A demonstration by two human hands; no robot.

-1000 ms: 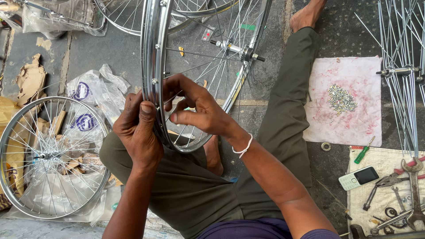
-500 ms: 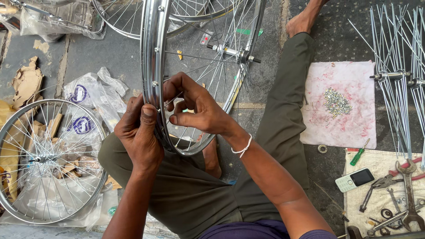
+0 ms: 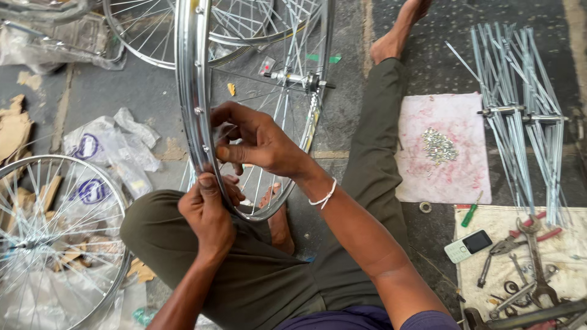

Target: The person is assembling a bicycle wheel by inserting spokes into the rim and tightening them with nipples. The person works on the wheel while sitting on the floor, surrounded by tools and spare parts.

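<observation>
Steel rim runs twelve to six; left hand pinches its six-o'clock edge, right hand fingers curled at three.

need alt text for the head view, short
A seated person's left hand and right hand work at the rim of a spoked wheel held upright over the lap. Loose spokes, a cloth with small metal bits and tools lie nearby.
</observation>
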